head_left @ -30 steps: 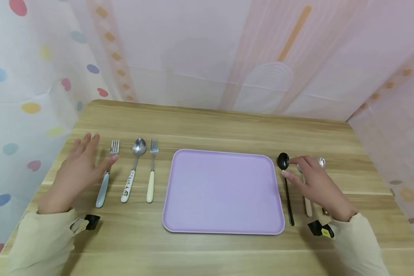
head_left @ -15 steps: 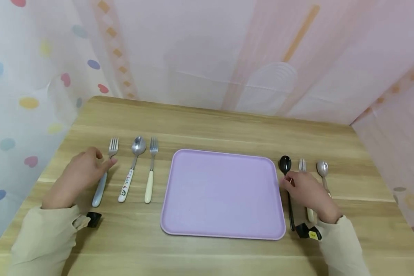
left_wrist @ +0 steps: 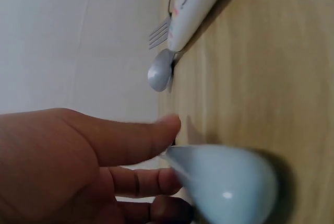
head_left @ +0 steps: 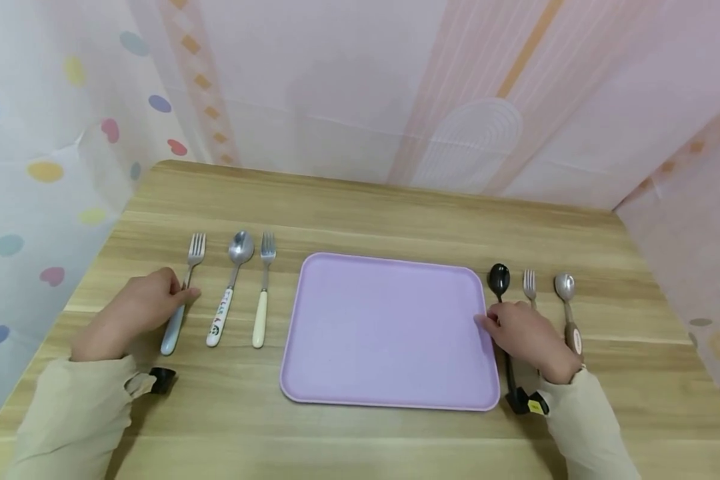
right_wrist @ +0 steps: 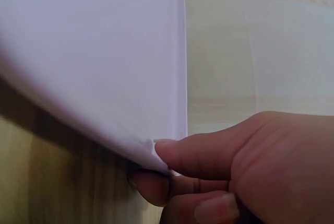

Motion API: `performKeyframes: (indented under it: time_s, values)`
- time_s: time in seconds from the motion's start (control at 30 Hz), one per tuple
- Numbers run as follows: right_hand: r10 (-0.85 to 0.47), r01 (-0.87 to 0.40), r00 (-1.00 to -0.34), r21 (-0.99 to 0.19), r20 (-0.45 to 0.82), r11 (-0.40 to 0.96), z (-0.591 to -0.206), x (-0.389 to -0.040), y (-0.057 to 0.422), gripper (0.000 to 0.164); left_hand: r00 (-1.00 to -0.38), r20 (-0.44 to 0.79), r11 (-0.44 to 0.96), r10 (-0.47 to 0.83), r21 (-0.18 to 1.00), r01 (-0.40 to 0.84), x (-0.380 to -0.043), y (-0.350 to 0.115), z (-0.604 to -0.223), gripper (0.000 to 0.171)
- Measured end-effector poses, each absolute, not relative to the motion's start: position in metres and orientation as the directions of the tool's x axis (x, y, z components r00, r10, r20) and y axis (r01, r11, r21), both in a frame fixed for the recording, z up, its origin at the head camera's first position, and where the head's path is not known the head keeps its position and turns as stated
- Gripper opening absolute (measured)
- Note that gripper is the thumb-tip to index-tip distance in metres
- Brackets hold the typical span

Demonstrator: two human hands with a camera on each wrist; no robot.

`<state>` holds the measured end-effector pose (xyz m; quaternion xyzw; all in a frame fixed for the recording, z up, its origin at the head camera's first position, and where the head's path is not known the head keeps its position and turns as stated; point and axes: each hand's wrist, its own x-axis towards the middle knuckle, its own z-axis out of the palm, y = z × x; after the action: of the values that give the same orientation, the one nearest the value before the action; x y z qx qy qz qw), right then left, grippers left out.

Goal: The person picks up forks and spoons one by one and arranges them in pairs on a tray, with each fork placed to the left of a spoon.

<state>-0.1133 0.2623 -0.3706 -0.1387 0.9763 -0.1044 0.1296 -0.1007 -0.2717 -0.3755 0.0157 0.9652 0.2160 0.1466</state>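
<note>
My left hand (head_left: 141, 307) is at the blue-handled fork (head_left: 171, 333), its thumb and curled fingers on either side of the neck. In the left wrist view the pale blue handle (left_wrist: 229, 182) runs out from between thumb and fingers. My right hand (head_left: 525, 333) pinches the right rim of the lilac tray (head_left: 390, 327). The right wrist view shows the thumb on top of the tray's edge (right_wrist: 130, 104) and fingers underneath. The tray lies on the table. A black spoon (head_left: 499, 280) lies beside it, its handle partly hidden by my right hand.
Right of the tray lie a fork (head_left: 529, 283), mostly covered by my hand, and a brown-handled spoon (head_left: 565, 287). Between tray and left hand lie a white-handled spoon (head_left: 219, 320) and a cream-handled fork (head_left: 261, 320). A patterned curtain (head_left: 336, 100) hangs behind the wooden table (head_left: 360, 207).
My left hand has lowered and curled its fingers at the blue-handled fork. The right hand has moved left from near the black spoon and taken hold of the tray's rim.
</note>
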Motion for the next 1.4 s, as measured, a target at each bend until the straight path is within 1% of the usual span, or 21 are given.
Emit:
performKeyframes:
  time_s: [0.13,0.37,0.63,0.77,1.1,1.23,1.4]
  values:
    - [-0.288,-0.236,-0.932,-0.232,-0.222,0.944,-0.368,-0.114,0.26,0.032,-0.958,-0.263,0.92,0.115,0.392,0.002,-0.102,-0.27,-0.377,0.032]
    - [-0.293,-0.255,-0.933,-0.191,-0.21,0.948,-0.37,-0.113,0.259,0.034,-0.953,-0.28,0.927,0.117,0.374,0.004,-0.1,-0.269,-0.376,0.027]
    - [-0.321,-0.286,-0.93,-0.199,-0.177,0.937,-0.372,-0.113,0.259,0.034,-0.955,-0.277,0.934,0.108,0.357,0.002,-0.099,-0.269,-0.375,0.028]
    - [-0.322,-0.282,-0.929,-0.215,-0.184,0.935,-0.372,-0.113,0.26,0.033,-0.958,-0.27,0.934,0.101,0.357,-0.002,-0.099,-0.269,-0.375,0.031]
    - [-0.324,-0.269,-0.922,-0.251,-0.21,0.93,-0.372,-0.113,0.261,0.03,-0.981,-0.165,0.92,0.103,0.39,0.031,-0.097,-0.265,-0.368,0.034]
    - [-0.323,-0.269,-0.923,-0.249,-0.209,0.93,-0.372,-0.114,0.261,0.031,-0.986,-0.127,0.913,0.112,0.404,0.052,-0.095,-0.255,-0.365,0.035]
    - [-0.333,-0.281,-0.921,-0.247,-0.203,0.927,-0.373,-0.114,0.263,0.03,-0.988,-0.112,0.91,0.109,0.412,0.054,-0.092,-0.237,-0.361,0.034]
